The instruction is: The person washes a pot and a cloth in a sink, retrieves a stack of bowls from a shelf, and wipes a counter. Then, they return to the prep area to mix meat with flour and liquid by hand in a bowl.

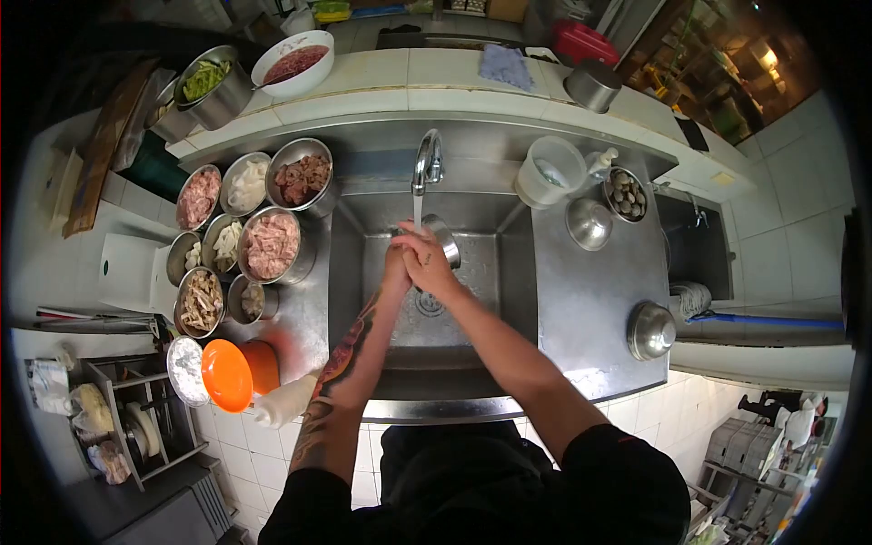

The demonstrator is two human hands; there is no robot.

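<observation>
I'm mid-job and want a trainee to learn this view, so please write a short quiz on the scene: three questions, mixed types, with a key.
1. True or false: the left hand and right hand are together beneath the running faucet.

2. Which stands on the counter to the right of the sink?
A) orange bowl
B) translucent bucket
C) white bowl of red meat

3. What colour is the cloth lying on the tiled ledge behind the faucet?

Key:
1. True
2. B
3. Bluish grey
</observation>
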